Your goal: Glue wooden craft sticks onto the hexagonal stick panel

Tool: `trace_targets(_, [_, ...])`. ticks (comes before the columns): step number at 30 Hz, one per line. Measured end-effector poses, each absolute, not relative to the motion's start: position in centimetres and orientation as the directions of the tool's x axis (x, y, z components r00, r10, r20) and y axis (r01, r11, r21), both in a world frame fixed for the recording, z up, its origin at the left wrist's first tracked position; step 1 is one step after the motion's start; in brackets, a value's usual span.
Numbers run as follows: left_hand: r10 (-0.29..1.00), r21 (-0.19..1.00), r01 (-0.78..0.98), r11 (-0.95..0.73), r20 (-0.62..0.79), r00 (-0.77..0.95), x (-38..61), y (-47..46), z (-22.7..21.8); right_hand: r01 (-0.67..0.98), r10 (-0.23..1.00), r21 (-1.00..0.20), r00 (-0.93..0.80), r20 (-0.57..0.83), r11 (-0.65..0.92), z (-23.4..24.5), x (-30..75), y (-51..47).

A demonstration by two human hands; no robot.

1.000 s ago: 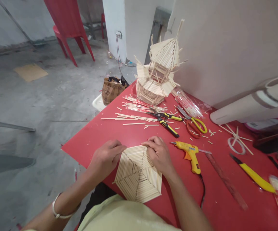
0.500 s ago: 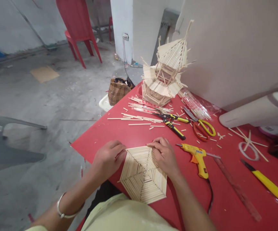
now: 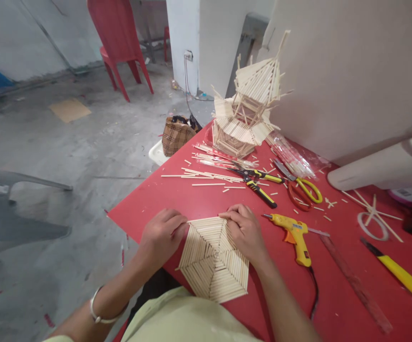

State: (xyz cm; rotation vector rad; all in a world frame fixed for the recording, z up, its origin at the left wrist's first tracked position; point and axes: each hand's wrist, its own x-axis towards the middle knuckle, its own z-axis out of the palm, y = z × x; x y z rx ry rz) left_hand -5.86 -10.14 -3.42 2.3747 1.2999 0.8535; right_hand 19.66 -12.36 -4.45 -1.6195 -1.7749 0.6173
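Note:
A hexagonal panel (image 3: 215, 259) of pale wooden sticks, laid in rings around a small centre, lies on the red table in front of my body. At its upper left corner, the fingertips of my left hand (image 3: 165, 235) pinch the end of the top edge. My right hand (image 3: 244, 232) is closed at the upper right corner, thumb and fingers on the same edge and partly over the panel. Whether they grip only the outermost stick or the whole edge, I cannot tell. To the right of my right hand lies a yellow glue gun (image 3: 294, 232).
A tiered stick pagoda (image 3: 248, 104) stands at the back of the red table (image 3: 148, 204). Loose sticks (image 3: 206, 175), black-yellow pliers (image 3: 259, 183), scissors (image 3: 303, 190), a tape ring (image 3: 372, 227), a yellow cutter (image 3: 401, 275) and a white cylinder (image 3: 377, 166) lie around.
The view has shifted slightly, so everything appears a little farther right. Both hands keep their places on the panel's top edge.

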Motion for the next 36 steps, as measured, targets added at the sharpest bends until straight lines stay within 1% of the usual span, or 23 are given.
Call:
trace_targets(14, [0.847,0.539,0.653,-0.532,0.332,0.415,-6.1,-9.9,-3.7,0.688,0.988,-0.713,-0.029,0.154,0.131,-4.3,19.7,-12.4])
trace_targets(21, [0.850,0.535,0.660,-0.527,0.326,0.415,-6.0,-9.7,-3.6,0.696,0.992,-0.710,-0.029,0.123,0.108,-4.1,19.6,-12.3])
trace_targets(27, [0.832,0.531,0.641,-0.554,0.354,0.427,-6.1,-9.5,-3.8,0.702,0.989,-0.699,-0.057,0.138,0.138,-3.8,19.9,-12.7])
trace_targets(30, [0.827,0.534,0.632,-0.561,0.363,0.428,-6.2,-9.4,-3.7,0.714,0.988,-0.688,-0.035,0.149,0.128,-2.8,20.6,-14.0])
trace_targets(36, [0.818,0.546,0.609,-0.575,0.382,0.430,-6.3,-9.4,-3.8,0.787,0.988,-0.616,0.057,0.144,0.044,-0.9,22.9,-17.2])
